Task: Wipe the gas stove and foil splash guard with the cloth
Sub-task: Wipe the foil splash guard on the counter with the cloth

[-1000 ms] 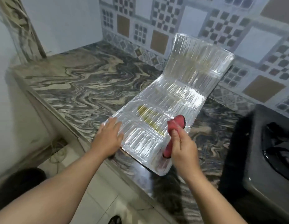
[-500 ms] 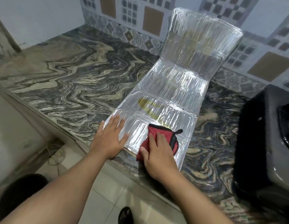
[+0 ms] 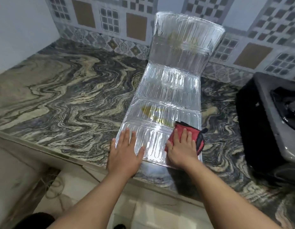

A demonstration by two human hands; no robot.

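Observation:
The foil splash guard (image 3: 169,90) lies flat on the marbled counter, its far panel leaning up against the tiled wall. A yellowish greasy smear (image 3: 155,114) marks its middle panel. My left hand (image 3: 125,152) presses flat, fingers spread, on the guard's near left corner. My right hand (image 3: 183,149) lies flat on a red cloth with black trim (image 3: 198,138), pushing it onto the near right part of the foil. The gas stove (image 3: 275,116) stands at the right edge, grey with a black burner area, partly cut off.
The marbled counter (image 3: 69,90) stretches left and behind the guard. A patterned tile wall (image 3: 110,22) backs it. The counter's front edge runs just under my wrists, with the pale floor (image 3: 143,212) below. A dark gap lies between guard and stove.
My right hand brought the cloth down from a raised pinch onto the foil and slid it right across the near panel. My left hand stayed flat on the near left corner.

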